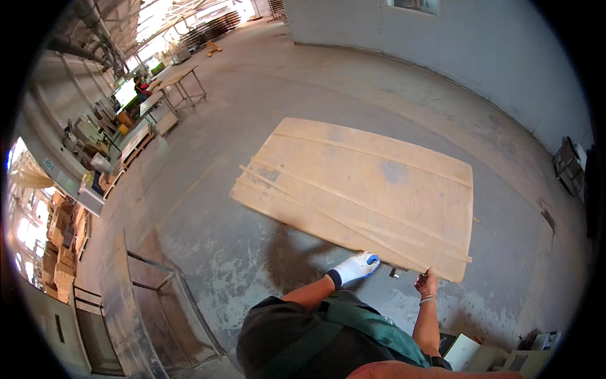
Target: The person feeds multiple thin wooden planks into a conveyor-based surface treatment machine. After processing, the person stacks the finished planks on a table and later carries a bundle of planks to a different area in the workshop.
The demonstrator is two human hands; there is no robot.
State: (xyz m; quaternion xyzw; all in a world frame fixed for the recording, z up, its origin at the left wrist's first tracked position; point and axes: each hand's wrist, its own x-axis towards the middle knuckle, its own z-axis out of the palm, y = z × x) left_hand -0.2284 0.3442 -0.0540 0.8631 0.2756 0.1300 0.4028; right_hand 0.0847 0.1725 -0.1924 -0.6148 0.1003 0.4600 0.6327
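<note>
A large tan wooden board-topped table (pixel 353 183) stands in front of me, its surface marked with grey stains. Thin wooden strips lie lengthwise on it; one strip (pixel 328 216) runs at a slant from the far left down to the near right. My right hand (pixel 426 284), bare with a bracelet at the wrist, pinches at the near end of that slanting strip by the table's front edge. My left hand (pixel 357 268), in a white and blue glove, is beside the front edge with its fingers curled; what they hold, if anything, is hidden. A small metal part (pixel 395 273) shows under the edge between my hands.
To my left is a metal-framed table (pixel 136 303). Farther left are pallets (pixel 136 145), stacked cartons (pixel 60 252) and a workbench (pixel 177 79) with a person (pixel 141 88) near it. A grey wall (pixel 467 57) runs along the right; dark framed items (pixel 570 165) lean there.
</note>
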